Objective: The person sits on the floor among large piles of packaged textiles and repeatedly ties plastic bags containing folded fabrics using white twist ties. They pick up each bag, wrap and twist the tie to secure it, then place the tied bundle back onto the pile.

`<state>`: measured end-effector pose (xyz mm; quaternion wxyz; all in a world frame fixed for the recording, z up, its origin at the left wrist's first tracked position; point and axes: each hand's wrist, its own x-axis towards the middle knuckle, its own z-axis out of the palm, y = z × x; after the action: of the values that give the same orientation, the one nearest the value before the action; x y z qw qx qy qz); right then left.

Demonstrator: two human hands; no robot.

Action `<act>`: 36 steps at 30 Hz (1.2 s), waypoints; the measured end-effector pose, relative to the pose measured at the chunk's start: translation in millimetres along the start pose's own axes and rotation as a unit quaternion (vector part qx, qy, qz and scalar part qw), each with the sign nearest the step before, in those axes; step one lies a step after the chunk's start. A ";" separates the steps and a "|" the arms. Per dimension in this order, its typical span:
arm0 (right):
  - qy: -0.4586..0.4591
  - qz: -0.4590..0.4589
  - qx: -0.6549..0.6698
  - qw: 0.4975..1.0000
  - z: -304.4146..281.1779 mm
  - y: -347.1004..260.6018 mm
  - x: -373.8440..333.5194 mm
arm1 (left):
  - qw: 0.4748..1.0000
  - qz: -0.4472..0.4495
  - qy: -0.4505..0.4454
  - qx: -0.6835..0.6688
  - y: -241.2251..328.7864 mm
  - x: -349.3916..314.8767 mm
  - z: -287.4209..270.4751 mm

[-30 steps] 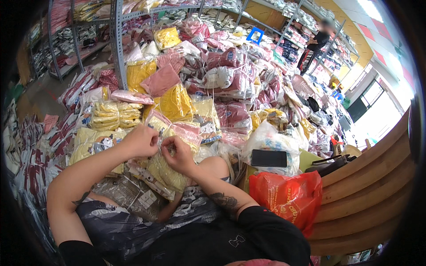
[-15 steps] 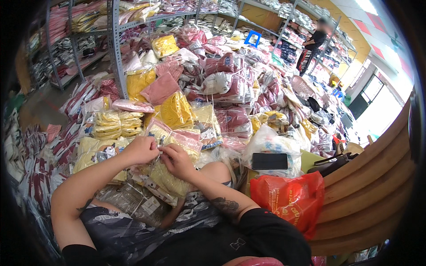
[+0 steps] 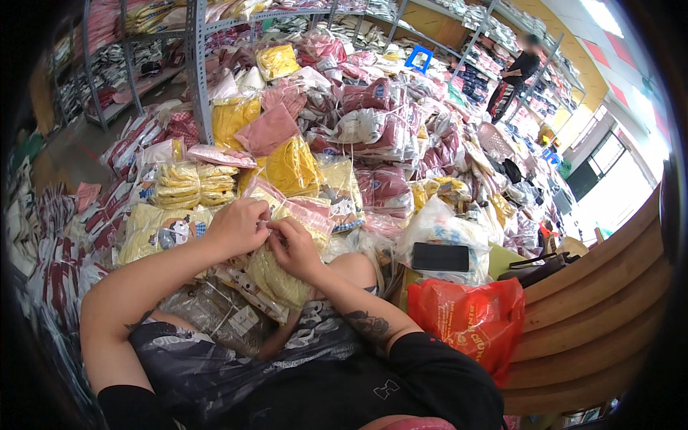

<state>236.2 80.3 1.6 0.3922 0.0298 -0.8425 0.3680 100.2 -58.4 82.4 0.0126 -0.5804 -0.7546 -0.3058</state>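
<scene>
My left hand point(image 3: 246, 224) and my right hand point(image 3: 295, 248) meet with pinched fingertips above a bundle of yellow clothes in clear plastic bags point(image 3: 276, 283). What lies between the fingertips is too small to make out. Pink packed garments point(image 3: 312, 213) rest just beyond the fingers. To the left of the bundle sits a pale yellow packed garment with an animal print point(image 3: 168, 233). Closer to my lap is a grey-brown plastic-wrapped package point(image 3: 222, 315), tied with white string.
Heaped bagged clothing point(image 3: 365, 129) spreads ahead, beside a metal shelf post point(image 3: 200, 79). At right, a black phone point(image 3: 440, 257) lies on a white plastic bag, behind a red bag point(image 3: 469, 315) and ridged wooden surface point(image 3: 588, 308). Another person point(image 3: 517, 75) stands at the far shelves.
My hands stay together over the bundle, with the fingers shifted slightly and the left hand turned a little. The whole view has moved slightly.
</scene>
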 end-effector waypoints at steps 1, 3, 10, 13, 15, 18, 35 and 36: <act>0.001 0.000 0.002 1.000 0.8 -0.4 -0.9 | 1.000 -0.013 -0.015 0.007 -3.2 -2.0 -0.7; -0.001 0.015 0.007 1.000 1.9 -2.2 -2.4 | 0.998 -0.038 -0.047 0.021 -8.5 -5.2 -1.5; 0.003 -0.007 -0.021 1.000 2.2 -3.2 -1.5 | 0.994 -0.023 -0.055 -0.093 -15.1 -1.7 3.5; -0.006 -0.006 -0.026 1.000 1.5 -5.0 -1.4 | 0.979 -0.075 -0.073 -0.173 -20.6 -0.5 5.3; -0.009 0.003 -0.017 1.000 2.1 -5.9 -0.5 | 0.949 -0.149 -0.108 -0.257 -30.8 1.7 8.6; -0.008 0.011 -0.006 1.000 1.3 -6.5 0.4 | 0.901 -0.229 -0.103 -0.354 -25.9 2.5 7.9; 0.000 0.020 0.005 1.000 0.1 -8.1 1.4 | 0.993 -0.026 -0.087 0.077 0.3 -5.3 -8.2; 0.004 0.019 -0.001 1.000 0.0 -6.7 1.8 | 0.995 -0.017 -0.093 0.027 3.0 -2.8 -11.6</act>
<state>237.2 75.8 6.7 0.3882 0.0122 -0.8420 0.3745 99.8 -65.9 92.1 -0.0470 -0.5925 -0.7705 -0.2302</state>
